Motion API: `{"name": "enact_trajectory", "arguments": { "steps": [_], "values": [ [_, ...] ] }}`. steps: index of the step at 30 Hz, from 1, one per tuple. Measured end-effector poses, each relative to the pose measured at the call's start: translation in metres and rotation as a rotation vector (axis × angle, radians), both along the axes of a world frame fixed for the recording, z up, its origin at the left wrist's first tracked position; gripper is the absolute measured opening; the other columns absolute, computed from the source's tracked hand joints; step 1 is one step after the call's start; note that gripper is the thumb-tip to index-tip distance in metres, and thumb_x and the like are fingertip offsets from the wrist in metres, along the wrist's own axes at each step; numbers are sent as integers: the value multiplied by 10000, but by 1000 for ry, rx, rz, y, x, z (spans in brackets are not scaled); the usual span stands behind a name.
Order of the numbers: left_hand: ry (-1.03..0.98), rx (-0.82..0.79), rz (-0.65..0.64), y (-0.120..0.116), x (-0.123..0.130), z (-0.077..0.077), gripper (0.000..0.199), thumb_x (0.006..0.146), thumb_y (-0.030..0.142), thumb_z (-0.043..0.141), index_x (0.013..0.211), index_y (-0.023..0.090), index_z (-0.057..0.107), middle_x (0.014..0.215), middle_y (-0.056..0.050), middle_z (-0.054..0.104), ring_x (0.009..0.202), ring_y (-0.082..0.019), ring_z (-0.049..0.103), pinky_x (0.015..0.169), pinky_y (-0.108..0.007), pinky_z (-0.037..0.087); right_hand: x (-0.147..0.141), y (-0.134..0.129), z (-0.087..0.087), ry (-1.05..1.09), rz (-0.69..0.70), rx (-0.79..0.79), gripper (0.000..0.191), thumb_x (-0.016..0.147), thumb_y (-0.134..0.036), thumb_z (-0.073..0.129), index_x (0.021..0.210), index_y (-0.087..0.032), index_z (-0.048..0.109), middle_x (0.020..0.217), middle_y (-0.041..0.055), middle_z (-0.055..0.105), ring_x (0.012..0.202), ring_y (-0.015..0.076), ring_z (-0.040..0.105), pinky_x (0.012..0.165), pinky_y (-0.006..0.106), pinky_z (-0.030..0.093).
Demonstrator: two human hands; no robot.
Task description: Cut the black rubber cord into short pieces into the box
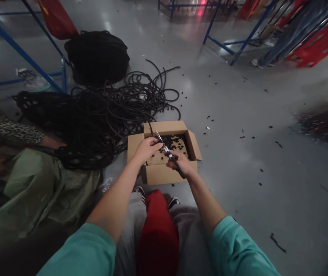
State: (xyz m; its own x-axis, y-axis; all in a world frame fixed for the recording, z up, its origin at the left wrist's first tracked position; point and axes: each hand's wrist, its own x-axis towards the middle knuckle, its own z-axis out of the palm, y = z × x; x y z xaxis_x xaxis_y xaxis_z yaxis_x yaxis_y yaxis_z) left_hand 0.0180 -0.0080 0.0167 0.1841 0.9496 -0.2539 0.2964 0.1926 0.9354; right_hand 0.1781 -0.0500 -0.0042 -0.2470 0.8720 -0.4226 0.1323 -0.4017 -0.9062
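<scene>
A pair of scissors (pixel 178 167) with dark handles is in my right hand (pixel 184 164), its blades pointing up and left beside my left fingertips. My left hand (pixel 145 151) is closed in a pinch on a black cord (pixel 151 128), which runs down into it from the pile. Both hands are above an open cardboard box (pixel 164 174). Inside the box, small black cut pieces (pixel 177 142) are scattered. Exactly where the blades meet the cord is too small to make out.
A tangled heap of black cord (pixel 114 103) spreads left of the box, with a large black coil (pixel 97 55) behind. Another person's arm (pixel 51 142) reaches in from the left. Blue metal frames (pixel 221 46) stand farther off. Black scraps (pixel 277 242) litter the floor.
</scene>
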Motion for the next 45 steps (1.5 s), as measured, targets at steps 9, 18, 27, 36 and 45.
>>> {"name": "enact_trajectory", "arguments": {
  "steps": [9,18,27,36,45],
  "values": [
    [439,245,-66,-1,7,-2,107,672,259,541,733,176,573,774,-16,622,731,-146,542,662,-260,398,4,1,-4,209,49,-25,553,467,-195,607,1016,-181,544,634,-48,492,608,95,440,567,224,331],
    [652,250,-26,-6,11,6,129,690,283,531,792,218,577,828,-29,640,780,-193,555,627,-271,365,-2,0,-2,100,-10,-69,548,478,-176,555,1026,-156,557,500,-78,432,449,70,355,436,209,259],
    [282,204,7,4,3,-14,94,625,226,573,681,168,523,720,2,592,703,-130,539,667,-254,404,-1,-1,2,65,-14,-64,570,467,-166,559,1035,-134,577,435,-95,415,372,54,334,381,196,255],
    [17,85,44,3,2,-12,130,600,226,587,664,151,502,576,30,536,488,-84,475,485,-217,373,-1,-1,0,101,-12,-58,583,476,-173,564,1055,-112,563,439,-95,428,362,52,354,366,190,261],
    [1,111,-6,5,-2,-15,116,602,208,588,676,142,528,598,23,550,503,-83,490,512,-223,402,2,1,-5,83,-4,-59,556,487,-157,562,1043,-136,571,442,-102,404,350,44,338,355,184,239]
  ]
}}
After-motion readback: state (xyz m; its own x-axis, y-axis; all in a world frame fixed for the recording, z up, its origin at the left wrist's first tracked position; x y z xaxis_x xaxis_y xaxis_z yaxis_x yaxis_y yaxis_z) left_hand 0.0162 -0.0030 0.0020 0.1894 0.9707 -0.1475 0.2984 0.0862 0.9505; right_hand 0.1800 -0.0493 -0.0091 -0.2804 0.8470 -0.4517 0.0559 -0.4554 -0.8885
